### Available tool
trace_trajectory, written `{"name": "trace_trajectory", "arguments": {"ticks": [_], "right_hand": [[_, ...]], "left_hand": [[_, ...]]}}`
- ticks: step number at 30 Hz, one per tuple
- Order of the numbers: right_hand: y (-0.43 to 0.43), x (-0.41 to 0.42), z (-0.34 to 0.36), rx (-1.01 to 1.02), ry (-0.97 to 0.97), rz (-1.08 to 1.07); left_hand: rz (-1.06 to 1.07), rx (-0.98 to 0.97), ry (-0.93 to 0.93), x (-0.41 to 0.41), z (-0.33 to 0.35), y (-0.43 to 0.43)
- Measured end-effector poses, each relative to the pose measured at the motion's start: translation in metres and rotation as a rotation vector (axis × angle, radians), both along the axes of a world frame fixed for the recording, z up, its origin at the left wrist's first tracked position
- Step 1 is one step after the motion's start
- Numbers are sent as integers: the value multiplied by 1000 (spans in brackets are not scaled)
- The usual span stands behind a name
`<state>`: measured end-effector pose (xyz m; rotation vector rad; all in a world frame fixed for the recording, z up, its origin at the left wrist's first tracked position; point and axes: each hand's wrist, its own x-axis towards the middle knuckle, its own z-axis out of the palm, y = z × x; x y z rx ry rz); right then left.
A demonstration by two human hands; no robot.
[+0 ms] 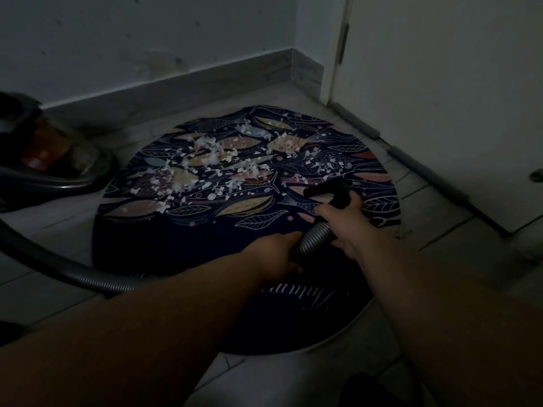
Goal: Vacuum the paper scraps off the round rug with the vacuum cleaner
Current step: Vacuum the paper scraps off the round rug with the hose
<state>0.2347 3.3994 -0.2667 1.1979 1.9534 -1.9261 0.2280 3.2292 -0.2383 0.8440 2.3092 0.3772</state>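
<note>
A: Item one, paper scraps [211, 168] — location?
B: Far-left part of the round rug [141, 248], ahead and left of the nozzle [324, 190], whose tube points that way.
A: Hands?
B: Right hand [348, 223] wraps the nozzle, nearer the scraps; left hand [273, 254] grips the ribbed hose [311, 239] behind — likely a leftward sweep.

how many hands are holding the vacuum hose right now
2. The left hand grips the vacuum hose nearer the person. The right hand holds it just ahead, at the black nozzle end over the round rug. Neither is hidden.
</note>
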Motion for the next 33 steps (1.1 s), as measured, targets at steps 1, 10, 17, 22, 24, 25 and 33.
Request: {"name": "trace_trajectory", "arguments": {"ticks": [1, 10, 17, 22, 24, 25, 33], "right_hand": [[-5, -1, 1, 3, -3, 12], [-38, -13, 2, -33, -24, 144], [-37, -14, 4, 4, -24, 113], [-16, -5, 5, -8, 1, -3], [-5, -1, 5, -2, -9, -37], [0, 1, 5, -1, -17, -53], [32, 10, -5, 59, -8, -245]], "left_hand": [[11, -8, 0, 0, 0, -4], [99, -57, 6, 7, 8, -37], [101, -38, 0, 7, 11, -34], [59, -31, 1, 6, 9, -13], [34, -24, -10, 5, 8, -2], [23, -15, -16, 5, 7, 3], [-65, 28, -3, -3, -4, 40]]}}
